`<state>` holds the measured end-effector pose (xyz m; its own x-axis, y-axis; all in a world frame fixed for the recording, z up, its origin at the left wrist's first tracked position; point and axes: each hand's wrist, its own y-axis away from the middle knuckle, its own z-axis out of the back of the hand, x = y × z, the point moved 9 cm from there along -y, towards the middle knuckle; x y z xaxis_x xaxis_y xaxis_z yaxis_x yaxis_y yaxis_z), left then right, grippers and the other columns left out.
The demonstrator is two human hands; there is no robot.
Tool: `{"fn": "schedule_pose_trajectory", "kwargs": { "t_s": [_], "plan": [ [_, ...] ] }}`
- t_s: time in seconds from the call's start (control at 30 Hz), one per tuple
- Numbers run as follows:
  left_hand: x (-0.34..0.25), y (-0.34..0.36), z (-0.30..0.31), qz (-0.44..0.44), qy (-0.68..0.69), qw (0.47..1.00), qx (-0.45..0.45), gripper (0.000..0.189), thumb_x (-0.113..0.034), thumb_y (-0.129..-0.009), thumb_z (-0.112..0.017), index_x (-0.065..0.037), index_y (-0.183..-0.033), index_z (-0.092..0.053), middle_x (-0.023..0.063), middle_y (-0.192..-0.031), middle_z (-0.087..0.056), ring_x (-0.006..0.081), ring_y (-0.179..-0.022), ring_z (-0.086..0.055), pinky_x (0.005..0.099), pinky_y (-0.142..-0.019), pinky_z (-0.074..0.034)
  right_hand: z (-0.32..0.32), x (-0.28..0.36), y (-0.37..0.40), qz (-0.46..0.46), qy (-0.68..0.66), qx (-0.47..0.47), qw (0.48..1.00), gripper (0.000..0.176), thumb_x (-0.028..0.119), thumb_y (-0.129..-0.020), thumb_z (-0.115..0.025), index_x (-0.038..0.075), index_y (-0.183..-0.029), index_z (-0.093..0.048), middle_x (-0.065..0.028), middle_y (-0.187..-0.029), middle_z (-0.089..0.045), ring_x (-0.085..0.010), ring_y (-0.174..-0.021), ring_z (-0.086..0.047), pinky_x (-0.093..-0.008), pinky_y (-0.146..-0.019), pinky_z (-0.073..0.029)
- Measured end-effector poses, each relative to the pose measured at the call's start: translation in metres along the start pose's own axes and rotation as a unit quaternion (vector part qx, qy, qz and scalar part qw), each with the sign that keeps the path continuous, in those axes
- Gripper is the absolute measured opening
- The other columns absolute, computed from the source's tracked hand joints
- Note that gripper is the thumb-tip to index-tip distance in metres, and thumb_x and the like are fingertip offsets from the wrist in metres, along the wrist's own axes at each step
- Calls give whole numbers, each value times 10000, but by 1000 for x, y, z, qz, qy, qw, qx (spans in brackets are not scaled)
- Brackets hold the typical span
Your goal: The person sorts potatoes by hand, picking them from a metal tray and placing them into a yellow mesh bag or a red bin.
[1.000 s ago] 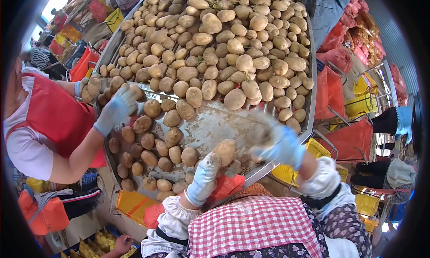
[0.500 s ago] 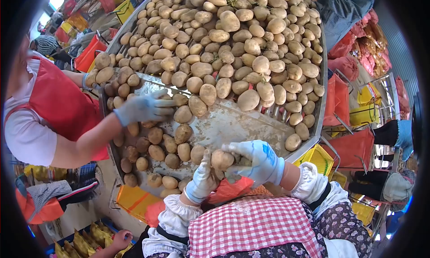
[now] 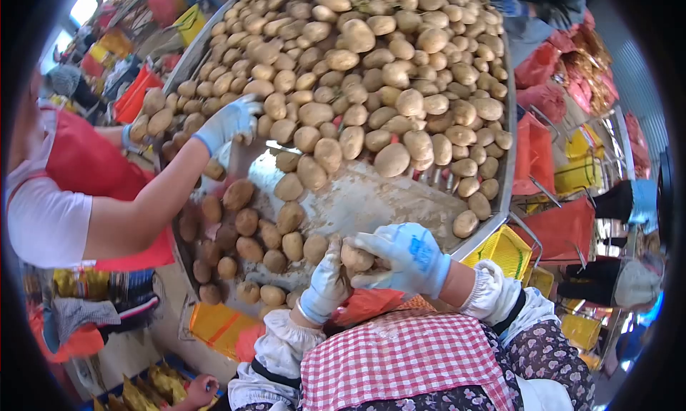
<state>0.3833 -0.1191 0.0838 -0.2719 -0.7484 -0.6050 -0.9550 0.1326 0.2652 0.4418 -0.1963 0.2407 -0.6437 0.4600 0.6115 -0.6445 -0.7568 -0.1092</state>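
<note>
Both of my gloved hands meet at the near edge of the metal table (image 3: 371,197). A potato (image 3: 356,257) sits between them, with my left hand (image 3: 326,288) curled round its left side and my right hand (image 3: 406,257) closed over it from the right. The fingertips overlap, so part of the potato is hidden. Several loose potatoes (image 3: 292,246) lie just left of my hands, and a large heap of potatoes (image 3: 357,75) covers the far part of the table.
At the left a co-worker in a red apron (image 3: 93,161) reaches a gloved hand (image 3: 230,122) over the potatoes. Another person's sleeve (image 3: 554,4) is at the back right. Yellow crates (image 3: 500,248), an orange crate (image 3: 214,329) and red bags (image 3: 539,64) surround the table.
The co-worker's hand has moved up and away from me toward the heap. My right hand has drawn its fingers further over the potato; my left hand has barely shifted.
</note>
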Motion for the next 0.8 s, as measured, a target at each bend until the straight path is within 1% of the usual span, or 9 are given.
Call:
{"fn": "schedule_pose_trajectory", "kwargs": {
  "t_s": [0.17,0.3,0.37,0.4,0.47,0.6,0.7,0.73,0.8],
  "plan": [
    [2,0,-22,166,-327,926,94,531,-421,-1019,-333,18,-1284,-469,118,-982,-659,167,-807,-635,292,-708,-517,-19,-95,52,-248,-167,24,954,473,429,-860,-630,22,-1098,-601,-154,-989,-669,-276,-914,-642,-358,-817,-495],
    [-53,-15,-45,8,-354,935,-34,462,-319,-1024,-340,15,-1328,-440,89,-919,-645,152,-835,-615,280,-724,-491,30,-160,123,-264,-689,-280,614,453,398,-989,-429,2,-1160,-568,-105,-1123,-618,-223,-1004,-604,-341,-913,-473],
    [-61,-26,-21,-145,-461,875,-16,414,-275,-1032,-343,1,-1309,-479,126,-1073,-634,178,-894,-615,309,-758,-507,41,-187,171,-261,-728,-264,577,469,420,-983,-441,9,-1174,-562,-104,-1098,-622,-226,-1022,-600,-355,-917,-478],
    [-50,-25,-16,17,-412,910,-46,430,-240,-987,-401,-9,-1347,-450,183,-1256,-544,277,-1107,-554,418,-911,-464,46,-190,186,-246,-718,-287,585,469,437,-970,-480,9,-1132,-582,-74,-995,-634,-189,-810,-606,-334,-730,-502],
    [-38,-34,-12,9,-506,862,-11,438,-233,-975,-427,1,-1344,-449,188,-1271,-534,297,-1127,-540,422,-931,-452,13,-209,243,-335,-727,-204,564,469,452,-966,-482,19,-1115,-581,-79,-919,-634,-192,-752,-601,-314,-640,-487],
    [-7,-39,-7,-85,-770,625,92,459,-219,-951,-477,22,-1340,-448,198,-1300,-515,338,-1167,-514,430,-972,-427,12,-254,312,-406,-732,-204,507,457,457,-961,-488,37,-1114,-581,-77,-927,-639,-182,-705,-587,-309,-588,-474],
    [40,-51,32,-271,-911,224,216,478,-208,-932,-515,38,-1336,-448,205,-1323,-501,368,-1197,-494,436,-1002,-409,118,-346,313,-230,-684,-335,605,386,457,-958,-485,120,-1112,-591,-45,-989,-641,-164,-768,-607,-322,-613,-503],
    [29,-49,-40,-242,-821,477,200,500,-157,-886,-535,41,-1336,-445,213,-1322,-495,356,-1187,-501,437,-1002,-413,160,-366,321,-269,-706,-360,547,366,453,-967,-466,124,-1075,-586,-39,-980,-642,-175,-751,-615,-346,-609,-518],
    [27,-51,-106,-164,-779,581,168,495,-155,-892,-531,51,-1333,-442,220,-1316,-495,353,-1191,-499,440,-1004,-414,243,-423,325,-219,-683,-488,498,571,604,-913,-442,84,-1133,-529,-161,-1027,-631,-253,-740,-633,-386,-625,-538]
  ]
}}
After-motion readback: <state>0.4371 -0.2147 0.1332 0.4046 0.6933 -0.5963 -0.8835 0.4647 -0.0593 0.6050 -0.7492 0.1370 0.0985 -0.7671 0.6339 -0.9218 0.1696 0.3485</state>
